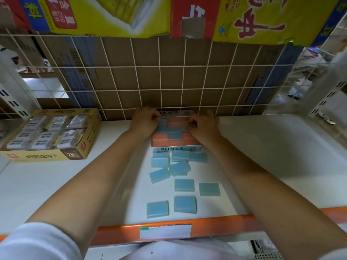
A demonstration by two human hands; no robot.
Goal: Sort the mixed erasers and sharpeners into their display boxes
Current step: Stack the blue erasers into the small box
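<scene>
While both hands' fingers (193,123) curl shut over blue erasers (170,131) inside the display box (176,147), press flat, square edges; loose erasers (184,185) wait nearer.

A single wide-angle head camera looks forward and steeply down onto the white shelf board (262,156), close above it. It faces the white wire grid back panel (169,79); the edges bend, probably from lens distortion.
</scene>
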